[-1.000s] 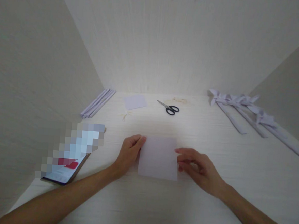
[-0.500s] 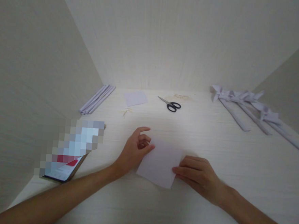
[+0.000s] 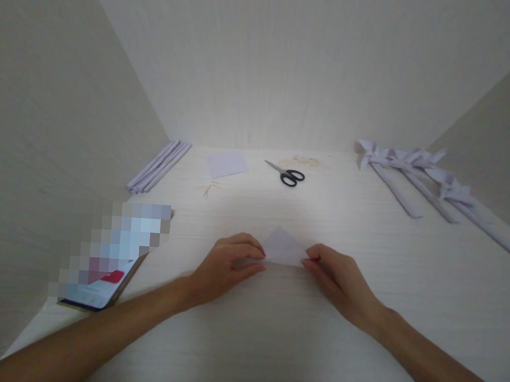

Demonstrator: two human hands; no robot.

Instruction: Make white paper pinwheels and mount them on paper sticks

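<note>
Both forearms reach in from the near edge across the pale wood-grain surface. The left hand lies low on the surface, its fingers curled in and its fingertips pinching the left corner of a folded white paper. The right hand mirrors it, thumb and fingers closed on the right corner of the same paper. The paper sits between the two hands in the middle of the surface, folded into a triangle with its point toward the far side and its long edge nearest the person, flat or nearly flat on the surface.

Off to the near left, a phone lies on the surface close to the left wall, its screen lit, partly blurred out.

Further back, left of centre, a few small tan bits lie scattered; too small to say what they are. Just beyond them rests a square sheet of white paper. To the far left, a bundle of rolled paper sticks lies along the left wall. Centre far, black-handled scissors lie with the blades pointing left, and behind them sits a faint tan tangle near the back wall. On the far right, several paper pinwheels on long paper stems lie side by side, heads toward the back, stems running out along the right wall.
</note>
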